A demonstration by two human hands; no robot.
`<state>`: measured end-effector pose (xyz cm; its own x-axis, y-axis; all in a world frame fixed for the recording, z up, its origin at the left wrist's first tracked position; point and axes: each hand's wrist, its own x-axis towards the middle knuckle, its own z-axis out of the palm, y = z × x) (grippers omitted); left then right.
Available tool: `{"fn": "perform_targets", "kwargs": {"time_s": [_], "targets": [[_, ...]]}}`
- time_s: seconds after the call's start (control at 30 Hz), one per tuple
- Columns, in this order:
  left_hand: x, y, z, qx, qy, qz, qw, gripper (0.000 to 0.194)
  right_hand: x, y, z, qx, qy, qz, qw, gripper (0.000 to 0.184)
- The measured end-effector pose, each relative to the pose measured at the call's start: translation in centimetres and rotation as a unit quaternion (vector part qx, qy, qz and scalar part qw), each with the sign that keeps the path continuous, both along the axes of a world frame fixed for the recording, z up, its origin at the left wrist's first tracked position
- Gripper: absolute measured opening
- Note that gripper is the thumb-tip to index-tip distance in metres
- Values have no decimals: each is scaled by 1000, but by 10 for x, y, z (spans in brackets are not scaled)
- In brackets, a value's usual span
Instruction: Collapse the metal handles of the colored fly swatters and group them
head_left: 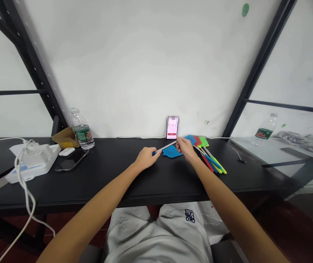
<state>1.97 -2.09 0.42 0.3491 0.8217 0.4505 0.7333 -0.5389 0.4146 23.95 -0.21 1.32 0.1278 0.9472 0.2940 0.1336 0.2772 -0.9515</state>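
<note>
My left hand (pixel 146 158) is closed around the blue handle (pixel 154 153) of a thin silver telescopic rod (pixel 169 145). At the rod's other end, the fingers of my right hand (pixel 184 146) pinch its tip. Below the rod, a blue fly swatter head (pixel 172 151) lies flat on the black desk, its narrow neck pointing left and seemingly apart from the rod. Just right of my right hand is a bunch of fly swatters with blue, red and green heads (pixel 203 141) and coloured handles (pixel 213 163) that point toward me.
A lit phone (pixel 172 128) leans against the wall behind my hands. On the left of the desk (pixel 104 179) are a water bottle (pixel 82 131), a cardboard box (pixel 66 138), a dark phone (pixel 72 160), a white case (pixel 67 151) and a power strip (pixel 36 162) with cables. Black frame posts flank the desk.
</note>
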Motion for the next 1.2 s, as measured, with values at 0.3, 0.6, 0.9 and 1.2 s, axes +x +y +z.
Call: {"fn": "perform_targets", "kwargs": {"time_s": [0.3,0.6,0.9,1.2], "targets": [[0,8,-8,29,-39,-23,999,46,-16,-6,-10,-38,-20,166,985,51],[-1,7,-7,22,-36,-30,999,45,-9,-6,-1,-29,89,103,990,47],[-4,12,-10,13,-8,-6,1000,35,9,4,-2,5,91,-24,996,43],[-7,20,-14,13,22,-5,1000,14,1,-2,-6,165,-257,-100,947,46]]}}
